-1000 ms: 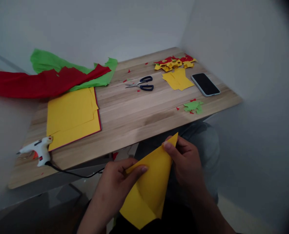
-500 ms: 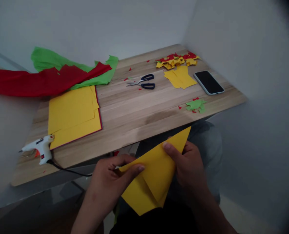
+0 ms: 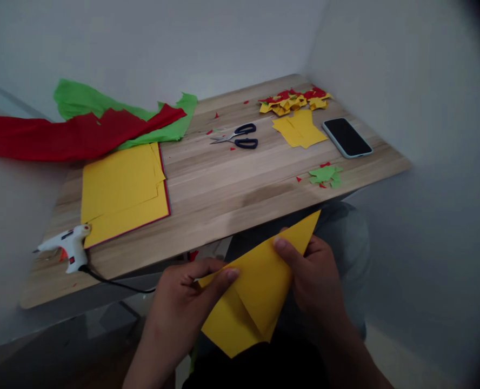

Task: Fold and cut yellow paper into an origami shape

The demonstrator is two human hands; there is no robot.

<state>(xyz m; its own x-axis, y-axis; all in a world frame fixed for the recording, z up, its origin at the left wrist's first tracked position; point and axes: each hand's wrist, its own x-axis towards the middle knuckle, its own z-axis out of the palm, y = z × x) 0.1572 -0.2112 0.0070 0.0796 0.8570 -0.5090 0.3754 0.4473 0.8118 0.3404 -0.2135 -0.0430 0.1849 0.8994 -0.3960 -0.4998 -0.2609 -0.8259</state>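
Observation:
A folded yellow paper sheet (image 3: pixel 256 292) is held over my lap, below the table's front edge. My left hand (image 3: pixel 183 302) pinches its left side, thumb on top. My right hand (image 3: pixel 315 275) grips its upper right part, thumb pressed on the fold, with a pointed corner sticking up past the fingers. Both hands are shut on the paper.
The wooden table (image 3: pixel 224 189) carries a stack of yellow sheets (image 3: pixel 122 189), a white glue gun (image 3: pixel 67 246) with its cable, red and green crepe paper (image 3: pixel 86 127), scissors (image 3: pixel 238 136), yellow cut pieces (image 3: pixel 300 129), a scrap pile (image 3: pixel 294 100), a phone (image 3: pixel 346 138) and green scraps (image 3: pixel 325 175). Walls stand behind and to the right.
The yellow paper has been opened and turned: its upper corner now reaches further up and right. Both hands shifted slightly along it; in the last half second almost nothing moved.

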